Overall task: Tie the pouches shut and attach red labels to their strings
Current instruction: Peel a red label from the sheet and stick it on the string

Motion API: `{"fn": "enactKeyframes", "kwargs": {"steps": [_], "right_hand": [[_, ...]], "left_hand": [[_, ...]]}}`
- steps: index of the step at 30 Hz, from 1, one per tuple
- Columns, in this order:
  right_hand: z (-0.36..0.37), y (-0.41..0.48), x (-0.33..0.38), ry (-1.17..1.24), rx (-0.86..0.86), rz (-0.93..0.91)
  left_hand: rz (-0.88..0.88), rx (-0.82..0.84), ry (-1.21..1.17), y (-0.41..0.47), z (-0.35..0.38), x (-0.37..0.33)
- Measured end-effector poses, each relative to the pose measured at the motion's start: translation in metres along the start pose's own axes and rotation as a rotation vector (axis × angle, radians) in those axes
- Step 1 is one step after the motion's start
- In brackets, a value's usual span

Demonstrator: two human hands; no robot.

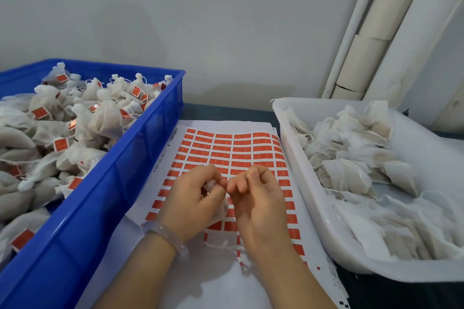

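My left hand (193, 198) grips a small white gauze pouch (221, 208) above the sheet of red labels (226, 150). Most of the pouch is hidden by the fingers. My right hand (256, 193) is curled beside it, its fingertips pinching the pouch's thin white string (247, 177) near the pouch's neck. The two hands almost touch at the fingertips. Loose white string ends (226, 246) hang below the hands over the paper.
A blue crate (140, 148) on the left holds several tied pouches with red labels. A white tub (301, 158) on the right holds several untied pouches. Pipes run up the wall at the back right. The label sheet lies between the two containers.
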State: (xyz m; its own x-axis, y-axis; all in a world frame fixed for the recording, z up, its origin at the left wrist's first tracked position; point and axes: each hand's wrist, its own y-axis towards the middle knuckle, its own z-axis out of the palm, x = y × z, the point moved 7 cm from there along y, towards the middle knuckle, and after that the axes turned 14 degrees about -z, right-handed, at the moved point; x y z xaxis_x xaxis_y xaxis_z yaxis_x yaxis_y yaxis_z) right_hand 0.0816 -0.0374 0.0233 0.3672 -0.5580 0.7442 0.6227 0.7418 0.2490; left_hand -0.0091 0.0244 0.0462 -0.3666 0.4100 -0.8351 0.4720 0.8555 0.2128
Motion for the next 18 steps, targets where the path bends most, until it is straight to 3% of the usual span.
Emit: {"fn": "enactKeyframes", "kwargs": {"steps": [9, 11, 14, 16, 18], "right_hand": [[-0.002, 0.008, 0.009, 0.116, 0.02, -0.026], [-0.003, 0.008, 0.012, 0.053, 0.047, -0.051], [-0.026, 0.016, 0.018, -0.365, -0.031, -0.085], [-0.038, 0.021, 0.023, -0.711, -0.04, -0.106], [-0.031, 0.021, 0.018, -0.945, 0.118, -0.117]], "left_hand": [[0.044, -0.03, 0.092, -0.002, -0.001, -0.004], [-0.012, -0.061, -0.019, 0.0, -0.009, -0.002], [-0.117, -0.183, -0.379, 0.005, -0.034, 0.011], [-0.132, -0.336, -0.469, 0.008, -0.054, 0.021], [-0.082, -0.271, -0.572, 0.015, -0.062, 0.025]]}}
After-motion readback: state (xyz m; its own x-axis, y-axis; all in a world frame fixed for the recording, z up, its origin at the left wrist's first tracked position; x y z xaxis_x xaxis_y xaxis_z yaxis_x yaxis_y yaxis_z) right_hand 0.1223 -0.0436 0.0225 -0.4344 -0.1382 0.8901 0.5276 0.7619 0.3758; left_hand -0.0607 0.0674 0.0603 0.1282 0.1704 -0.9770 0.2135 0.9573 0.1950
